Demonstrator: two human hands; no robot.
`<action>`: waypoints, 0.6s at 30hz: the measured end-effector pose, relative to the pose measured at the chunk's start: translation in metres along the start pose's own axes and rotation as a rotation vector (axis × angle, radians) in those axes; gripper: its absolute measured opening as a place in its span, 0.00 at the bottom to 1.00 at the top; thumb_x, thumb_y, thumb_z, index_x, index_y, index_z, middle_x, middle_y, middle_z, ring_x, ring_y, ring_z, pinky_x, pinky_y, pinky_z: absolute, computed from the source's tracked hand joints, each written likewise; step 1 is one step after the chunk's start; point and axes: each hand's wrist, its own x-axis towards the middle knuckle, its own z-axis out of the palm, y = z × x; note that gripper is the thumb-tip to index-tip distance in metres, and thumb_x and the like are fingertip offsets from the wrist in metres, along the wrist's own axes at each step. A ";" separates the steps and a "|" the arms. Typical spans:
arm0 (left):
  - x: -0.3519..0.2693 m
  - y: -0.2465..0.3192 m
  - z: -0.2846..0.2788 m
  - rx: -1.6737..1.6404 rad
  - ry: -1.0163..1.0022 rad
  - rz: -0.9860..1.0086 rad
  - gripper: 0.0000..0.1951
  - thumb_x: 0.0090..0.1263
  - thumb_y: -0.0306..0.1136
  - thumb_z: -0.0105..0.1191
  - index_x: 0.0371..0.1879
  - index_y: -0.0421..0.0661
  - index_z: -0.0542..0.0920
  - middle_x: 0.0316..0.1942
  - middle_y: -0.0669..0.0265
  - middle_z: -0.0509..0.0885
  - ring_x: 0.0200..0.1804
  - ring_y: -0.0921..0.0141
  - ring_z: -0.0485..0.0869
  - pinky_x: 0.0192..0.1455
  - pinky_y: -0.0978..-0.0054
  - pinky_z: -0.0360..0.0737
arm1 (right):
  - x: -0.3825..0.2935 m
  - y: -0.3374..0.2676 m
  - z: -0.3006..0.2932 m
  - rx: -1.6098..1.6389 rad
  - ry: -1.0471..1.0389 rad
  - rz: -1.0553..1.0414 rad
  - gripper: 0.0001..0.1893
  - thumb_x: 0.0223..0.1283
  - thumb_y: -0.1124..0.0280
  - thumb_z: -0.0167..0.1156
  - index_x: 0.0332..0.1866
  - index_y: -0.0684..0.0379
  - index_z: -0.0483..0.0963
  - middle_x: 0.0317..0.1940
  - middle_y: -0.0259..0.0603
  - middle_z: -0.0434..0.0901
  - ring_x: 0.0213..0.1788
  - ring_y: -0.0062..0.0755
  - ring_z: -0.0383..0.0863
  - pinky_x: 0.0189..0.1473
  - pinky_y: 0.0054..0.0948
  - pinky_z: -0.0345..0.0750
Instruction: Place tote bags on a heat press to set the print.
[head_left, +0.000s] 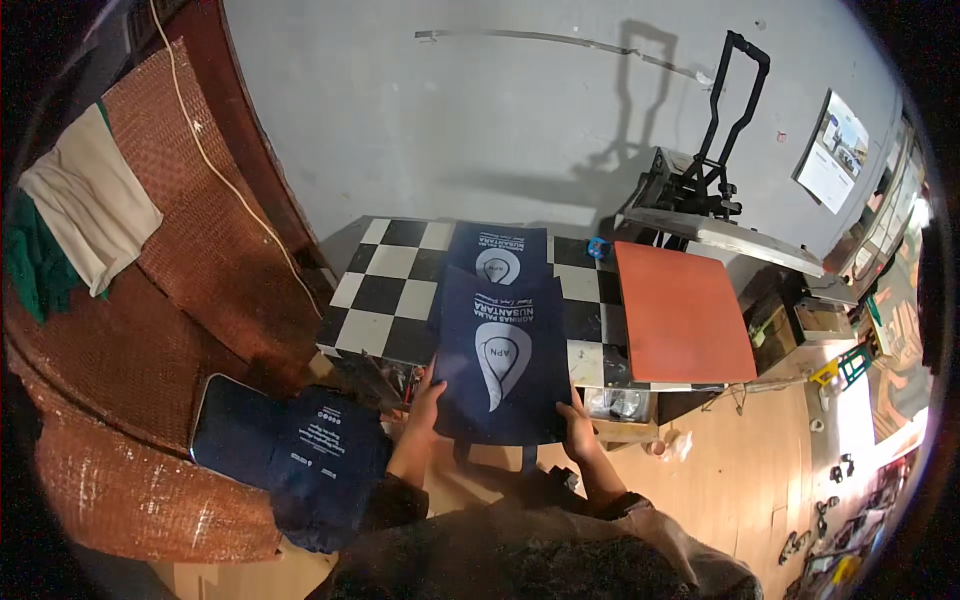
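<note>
Between my two hands a navy cloth tote bag (457, 375) hangs over the near edge of a checkered table. A white printed emblem and writing on it face up, upside down to me; its straps hang at the lower edge. My left hand (429, 401) grips the bag's left side, thumb on top. On the opposite side my right hand (576, 426) holds the edge the same way. Farther back, a second navy bag (499, 238) with a like print lies flat on the black-and-white checkered tabletop (390, 262), partly covered by the held one.
An orange flat pad (682, 315) covers the table's right part, with a small blue object (598, 248) beside it. Behind stands a black tubular handle frame (731, 112). At left, more navy bags (330, 465) lie on brown woven seating (135, 495), near a cream cloth (97, 199).
</note>
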 end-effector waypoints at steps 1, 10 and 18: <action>0.009 0.001 -0.005 0.012 -0.004 -0.015 0.35 0.70 0.34 0.49 0.78 0.55 0.58 0.70 0.59 0.70 0.68 0.62 0.71 0.70 0.65 0.67 | 0.004 0.000 0.004 0.000 0.005 0.002 0.35 0.67 0.83 0.43 0.80 0.55 0.50 0.76 0.39 0.59 0.74 0.35 0.60 0.74 0.32 0.57; 0.074 0.053 0.006 0.140 -0.022 -0.101 0.34 0.69 0.33 0.47 0.78 0.55 0.59 0.71 0.59 0.70 0.69 0.61 0.70 0.72 0.62 0.64 | 0.073 0.005 0.005 -0.087 0.053 -0.054 0.35 0.64 0.82 0.43 0.79 0.61 0.49 0.76 0.44 0.58 0.76 0.37 0.57 0.76 0.33 0.53; 0.155 0.075 0.002 0.128 0.015 -0.157 0.33 0.70 0.25 0.42 0.77 0.54 0.60 0.69 0.62 0.72 0.66 0.67 0.73 0.69 0.71 0.67 | 0.155 -0.014 0.014 -0.015 0.044 -0.090 0.36 0.66 0.81 0.47 0.80 0.53 0.52 0.73 0.41 0.63 0.70 0.35 0.65 0.71 0.33 0.60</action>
